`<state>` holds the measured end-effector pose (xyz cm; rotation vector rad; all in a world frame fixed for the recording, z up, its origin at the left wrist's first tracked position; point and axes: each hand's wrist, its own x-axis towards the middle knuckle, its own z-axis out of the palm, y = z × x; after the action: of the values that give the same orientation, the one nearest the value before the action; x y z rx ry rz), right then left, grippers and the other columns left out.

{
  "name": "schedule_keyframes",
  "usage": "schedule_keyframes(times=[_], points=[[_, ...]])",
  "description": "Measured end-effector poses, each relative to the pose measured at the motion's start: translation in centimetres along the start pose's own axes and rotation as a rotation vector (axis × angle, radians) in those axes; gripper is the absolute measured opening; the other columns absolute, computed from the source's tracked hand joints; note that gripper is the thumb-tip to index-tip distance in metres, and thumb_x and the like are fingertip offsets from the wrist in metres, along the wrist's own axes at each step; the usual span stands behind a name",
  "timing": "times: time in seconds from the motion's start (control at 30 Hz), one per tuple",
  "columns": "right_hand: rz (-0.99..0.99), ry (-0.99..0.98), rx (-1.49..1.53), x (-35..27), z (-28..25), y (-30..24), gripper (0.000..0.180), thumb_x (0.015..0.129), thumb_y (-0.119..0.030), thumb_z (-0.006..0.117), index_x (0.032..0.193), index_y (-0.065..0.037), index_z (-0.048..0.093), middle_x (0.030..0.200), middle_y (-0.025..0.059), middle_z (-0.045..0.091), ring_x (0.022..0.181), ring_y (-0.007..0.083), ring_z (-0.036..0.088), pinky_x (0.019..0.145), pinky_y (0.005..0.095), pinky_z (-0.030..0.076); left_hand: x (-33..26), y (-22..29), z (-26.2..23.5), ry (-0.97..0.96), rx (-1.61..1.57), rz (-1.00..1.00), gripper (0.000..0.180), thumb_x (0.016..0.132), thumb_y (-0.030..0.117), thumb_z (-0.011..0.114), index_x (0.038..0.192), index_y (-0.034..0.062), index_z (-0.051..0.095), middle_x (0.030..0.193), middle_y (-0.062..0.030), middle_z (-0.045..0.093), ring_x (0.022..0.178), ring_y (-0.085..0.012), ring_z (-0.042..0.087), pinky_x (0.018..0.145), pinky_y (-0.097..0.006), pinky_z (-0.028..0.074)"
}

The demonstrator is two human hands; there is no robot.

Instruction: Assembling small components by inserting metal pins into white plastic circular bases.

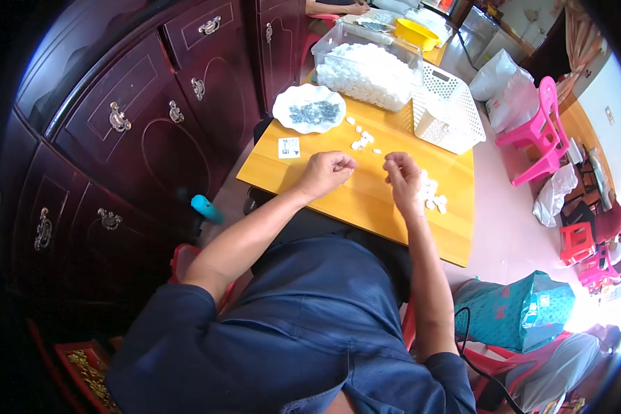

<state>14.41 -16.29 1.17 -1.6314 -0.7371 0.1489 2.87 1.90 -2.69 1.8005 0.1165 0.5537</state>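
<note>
My left hand (327, 173) hovers over the yellow wooden table (283, 169), its thumb and fingers pinched together. Across a small gap, my right hand (405, 181) is curled with its fingertips close together. Whatever either pinch holds is too small to make out. Beyond the hands lie several small white pieces (363, 141), loosely scattered. More white pieces (431, 195) sit in a group beside my right hand and wrist. A white scalloped dish (280, 110) holds small dark flat bits (314, 112). Near it lies a square white printed card (289, 148).
A clear plastic bin (415, 69) full of white pieces stands at the table's far side, beside a white perforated basket (455, 134). Dark red cabinets (138, 103) line the left. Right of the table are a pink chair (548, 131) and a teal bag (497, 310). Another person's hand (357, 8) shows beyond.
</note>
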Motion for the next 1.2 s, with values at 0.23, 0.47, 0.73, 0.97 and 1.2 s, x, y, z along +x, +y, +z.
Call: schedule_keyframes(times=[0.23,0.47,0.73,0.97,1.2], points=[[0.238,-0.1,0.313,-1.8,1.2,0.2,0.014,0.091,-0.012,0.071,0.101,-0.003,0.067,0.083,-0.0008,0.066,0.068,0.0069,0.057,0.062,0.0218,0.045,-0.3,1.9,-0.2,-0.064,-0.142,-0.16,0.012,0.093,0.009,0.065,0.101,0.0012,0.069,0.08,0.0016,0.066,0.064,-0.0047,0.058,0.056,-0.02,0.048],[0.317,-0.096,0.361,-2.7,1.3,0.3,0.014,0.093,-0.016,0.069,0.1,-0.004,0.066,0.079,0.0002,0.067,0.067,0.0067,0.058,0.062,0.0214,0.045,-0.5,1.5,0.4,-0.076,-0.179,-0.197,0.011,0.093,0.008,0.064,0.101,0.0014,0.069,0.078,0.0018,0.064,0.065,-0.0047,0.056,0.055,-0.021,0.047],[0.396,-0.124,0.383,-3.0,1.9,0.6,0.01,0.095,-0.016,0.062,0.095,-0.007,0.062,0.083,0.0041,0.07,0.071,0.0085,0.063,0.062,0.0221,0.048,-0.6,1.8,0.6,-0.053,-0.262,-0.149,0.013,0.09,0.007,0.065,0.103,0.0025,0.066,0.087,0.0008,0.066,0.067,-0.0054,0.058,0.056,-0.022,0.048],[0.397,-0.154,0.412,-3.4,2.5,-0.1,0.011,0.095,-0.015,0.06,0.099,-0.006,0.059,0.084,0.0053,0.069,0.071,0.01,0.063,0.065,0.0231,0.05,-0.7,2.9,0.8,-0.057,-0.295,-0.128,0.017,0.091,0.006,0.065,0.107,0.0009,0.063,0.088,-0.0006,0.065,0.068,-0.0045,0.058,0.056,-0.021,0.047],[0.388,-0.159,0.42,-3.6,2.8,-0.7,0.013,0.096,-0.018,0.06,0.1,-0.006,0.06,0.085,0.0037,0.069,0.071,0.009,0.062,0.064,0.0224,0.049,-0.8,3.1,1.0,-0.055,-0.281,-0.109,0.021,0.093,0.007,0.064,0.114,0.0018,0.061,0.092,-0.0005,0.064,0.072,-0.0043,0.058,0.061,-0.02,0.048]])
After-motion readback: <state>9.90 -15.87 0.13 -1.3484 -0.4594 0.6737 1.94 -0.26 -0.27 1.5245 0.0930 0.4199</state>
